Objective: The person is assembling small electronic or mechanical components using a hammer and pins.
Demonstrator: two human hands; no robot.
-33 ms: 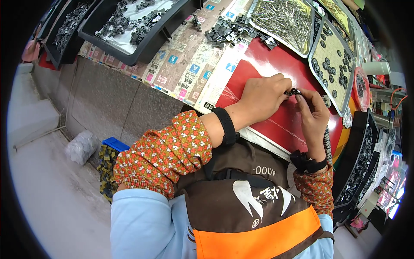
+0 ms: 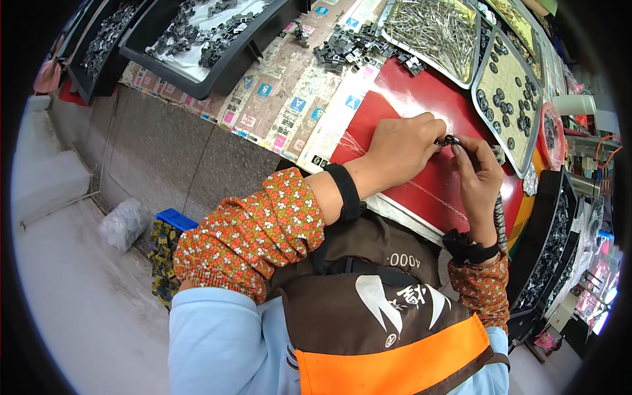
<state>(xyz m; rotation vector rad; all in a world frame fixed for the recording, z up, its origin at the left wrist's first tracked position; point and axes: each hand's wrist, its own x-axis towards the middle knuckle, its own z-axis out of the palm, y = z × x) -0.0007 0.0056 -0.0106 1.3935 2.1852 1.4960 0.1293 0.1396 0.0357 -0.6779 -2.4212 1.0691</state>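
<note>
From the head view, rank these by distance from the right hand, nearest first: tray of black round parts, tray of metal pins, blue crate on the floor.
1. Tray of black round parts: just above the right hand, on the table.
2. Tray of metal pins: farther up, top centre.
3. Blue crate: far left, down on the floor.

A glossy red mat (image 2: 428, 191) is being reflected on by light. Shiny metal pins (image 2: 434, 29) are being held in a metal tray (image 2: 469, 78). Matt black plastic parts (image 2: 349, 46) are being spread over printed paper sheets (image 2: 296, 99).
</note>
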